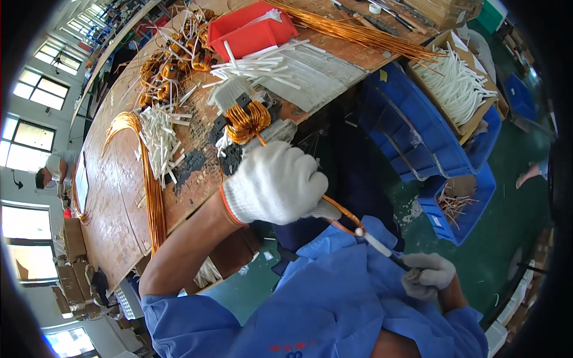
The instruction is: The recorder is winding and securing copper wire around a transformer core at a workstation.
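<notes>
At the near edge of a worn wooden bench (107, 185), a ring-shaped coil (249, 121) of orange copper winding sits among small dark blocks and pale, greyish pieces. The left hand (276, 184), in a white knitted glove with an orange cuff edge, is closed in a fist just below the coil, gripping a copper wire (340, 209) that runs down from the winding and emerges on the fist's other side. Well apart from it, the right hand (427, 275), gloved too, is curled around the dark end of a slim white-and-black rod (377, 244); the wire reaches the rod's white end, but how the two are joined is too small to tell. Behind the coil, loose white tubes (262, 65) lie before a red bin (253, 30). To the coil's left are a heap of short white tubes (160, 140) and a copper bundle (154, 203) that bends over the bench edge, with more wound coils (170, 71) clustered farther back. On the right, a large blue crate (385, 116) stands beside the bench, near a cardboard box (476, 122) full of white tubing (456, 83), and a smaller blue bin (440, 230) holds wire scraps.
</notes>
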